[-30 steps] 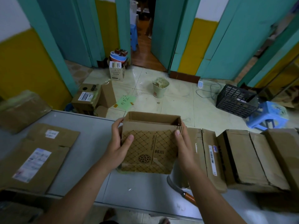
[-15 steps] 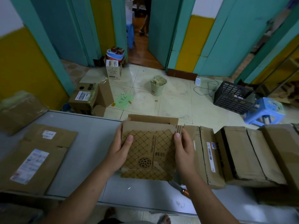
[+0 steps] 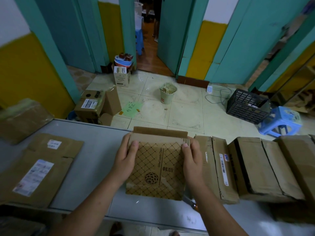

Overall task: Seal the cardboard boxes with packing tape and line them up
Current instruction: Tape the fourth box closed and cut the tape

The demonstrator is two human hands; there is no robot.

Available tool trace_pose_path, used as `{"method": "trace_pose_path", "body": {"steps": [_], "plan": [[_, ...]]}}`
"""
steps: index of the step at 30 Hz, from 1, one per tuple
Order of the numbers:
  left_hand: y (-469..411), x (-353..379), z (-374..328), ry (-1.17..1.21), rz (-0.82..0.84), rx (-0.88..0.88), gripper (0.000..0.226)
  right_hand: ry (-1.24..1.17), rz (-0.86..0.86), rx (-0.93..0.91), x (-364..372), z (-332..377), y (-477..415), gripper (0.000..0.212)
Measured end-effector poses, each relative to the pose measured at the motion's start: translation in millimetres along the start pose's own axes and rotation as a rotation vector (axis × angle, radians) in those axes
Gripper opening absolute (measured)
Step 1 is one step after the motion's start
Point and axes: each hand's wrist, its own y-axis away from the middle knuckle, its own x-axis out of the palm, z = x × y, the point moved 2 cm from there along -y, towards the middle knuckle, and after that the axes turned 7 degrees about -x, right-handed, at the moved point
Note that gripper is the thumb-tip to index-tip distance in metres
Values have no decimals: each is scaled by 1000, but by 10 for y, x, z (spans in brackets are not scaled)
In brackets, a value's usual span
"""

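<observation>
Desk: grey, it spans the lower view and carries all the cardboard.

Row of closed boxes: on the desk at your right, side by side and touching. No tape can be made out on their seams. The nearest one, the labelled box, has barcode stickers on top.

Flattened cardboard: lies at your left with white shipping labels facing up, well apart from the row.

Patterned box: centre of the desk in front of you, printed with a lattice. Its right side is just beside the labelled box. The top face is folded down and the far flap stands up behind it.

Black crate, blue stool and pale bucket: on the tiled floor beyond the desk.

Your left hand: grips the patterned box's left edge, thumb flat on the top face, fingers wrapped down the side.

Your right hand: grips the right edge the same way, thumb on top near the far corner.

Blade with an orange handle: on the desk by the box's near right corner, mostly hidden under your right forearm.
</observation>
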Motion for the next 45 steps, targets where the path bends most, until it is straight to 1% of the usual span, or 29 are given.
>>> {"method": "trace_pose_path", "body": {"steps": [2, 7, 9, 12, 14, 17, 20, 24, 28, 32, 34, 36, 38, 41, 42, 45], "plan": [[-14, -4, -22, 25, -16, 17, 42, -18, -6, -12, 2, -20, -17, 23], [-19, -9, -61, 47, -1, 65, 44, -53, -21, -10, 3, -38, -27, 27], [-14, -20, -52, 57, -29, 82, 41, -52, -19, -30, 9, -31, -24, 28], [-6, -46, -27, 84, -125, 94, 28, -89, -57, -10, 16, -59, -25, 22], [-10, -54, -8, 106, -152, 94, 32, -117, -84, 1, 15, -91, -18, 24], [-13, -53, -13, 69, -103, 135, 36, -107, -46, -45, 13, -82, -3, 38], [-25, -52, -42, 6, -87, 199, 30, -62, -20, -54, 16, -76, -17, 31], [-28, -32, -72, 11, -104, 264, 30, -94, -65, -107, 13, -60, -40, 23], [-35, -17, -63, -30, -80, 318, 25, -116, -97, -129, 10, -78, -43, 22], [-26, -17, -54, -51, -41, 405, 21, -141, -124, -208, -21, -72, -31, 20], [-15, -21, -72, -101, -28, 437, 21, -143, -114, -233, -36, -50, -11, 20], [-3, -52, -94, -183, 12, 457, 24, -127, -112, -247, -60, -31, 5, 20], [-1, -120, -129, -293, 95, 468, 36, -101, -113, -269, -86, -15, -1, 20], [-10, -217, -186, -382, 218, 389, 52, -82, -109, -239, -104, 0, -19, 24], [-12, -230, -200, -378, 229, 381, 53, -90, -114, -212, -103, 9, -21, 25], [-8, -216, -220, -368, 190, 415, 50, -88, -121, -151, -94, 43, -33, 24]]}}
